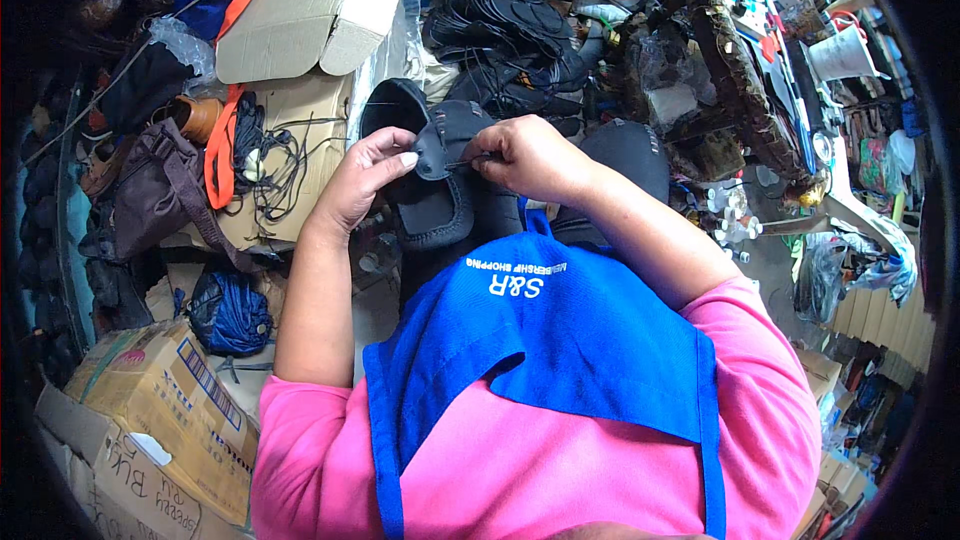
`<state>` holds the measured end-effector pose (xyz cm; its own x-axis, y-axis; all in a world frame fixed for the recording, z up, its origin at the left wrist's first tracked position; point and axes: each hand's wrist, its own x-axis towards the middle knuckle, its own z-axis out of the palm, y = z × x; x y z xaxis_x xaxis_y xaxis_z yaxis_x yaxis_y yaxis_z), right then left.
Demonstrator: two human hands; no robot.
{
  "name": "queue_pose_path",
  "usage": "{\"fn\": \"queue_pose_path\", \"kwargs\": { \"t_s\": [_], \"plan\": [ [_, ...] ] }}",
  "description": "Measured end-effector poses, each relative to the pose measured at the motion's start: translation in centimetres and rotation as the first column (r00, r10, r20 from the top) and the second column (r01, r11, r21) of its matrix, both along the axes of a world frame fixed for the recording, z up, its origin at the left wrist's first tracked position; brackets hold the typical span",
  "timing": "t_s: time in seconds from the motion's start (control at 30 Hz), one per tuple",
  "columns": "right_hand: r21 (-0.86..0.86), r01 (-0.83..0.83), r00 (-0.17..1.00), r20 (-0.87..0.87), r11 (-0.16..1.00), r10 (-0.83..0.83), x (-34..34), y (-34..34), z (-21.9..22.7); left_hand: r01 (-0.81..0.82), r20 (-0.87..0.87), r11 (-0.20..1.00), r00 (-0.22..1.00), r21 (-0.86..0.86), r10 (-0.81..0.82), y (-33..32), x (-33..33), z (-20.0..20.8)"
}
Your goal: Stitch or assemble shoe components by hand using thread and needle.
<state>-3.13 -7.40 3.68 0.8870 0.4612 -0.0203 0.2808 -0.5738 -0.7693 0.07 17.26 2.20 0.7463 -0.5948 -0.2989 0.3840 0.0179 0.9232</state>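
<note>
Left hand gripping a black shoe, right hand pinched closed beside it, its hold unclear, black cords on cardboard, toward its right edge

The shoe sits between the person's left hand and right hand, just before the apron; a heap of shoe parts lies beyond. Over on the left, cords lie on the cardboard — strap along its left edge, bag beside that. A backpack lies between its near edge and the carton.
</note>
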Motion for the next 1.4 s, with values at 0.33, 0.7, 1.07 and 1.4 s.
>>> {"fn": "queue_pose_path", "kwargs": {
  "t_s": [0.33,0.7,1.07,1.4],
  "plan": [
    [0.03,0.026,0.999,-0.036,0.999,-0.025,-0.1,0.0,-0.4,0.058,-0.047,0.991,0.997,0.122,-0.053,0.3,-0.2,0.1],
    [0.037,0.127,0.976,-0.185,0.991,-0.118,-0.6,1.1,-1.6,0.132,0.25,0.947,0.946,0.293,-0.209,-0.9,0.0,0.8],
    [0.134,0.154,0.988,-0.046,0.979,-0.149,-1.1,-0.4,-3.4,0.06,0.478,0.931,0.845,0.361,-0.24,-2.5,-0.9,0.2],
    [0.371,0.23,0.965,-0.209,0.9,-0.16,-1.0,-1.2,-2.4,-0.216,0.55,0.962,0.83,0.166,0.091,-4.5,-2.1,-1.3]
  ]
}}
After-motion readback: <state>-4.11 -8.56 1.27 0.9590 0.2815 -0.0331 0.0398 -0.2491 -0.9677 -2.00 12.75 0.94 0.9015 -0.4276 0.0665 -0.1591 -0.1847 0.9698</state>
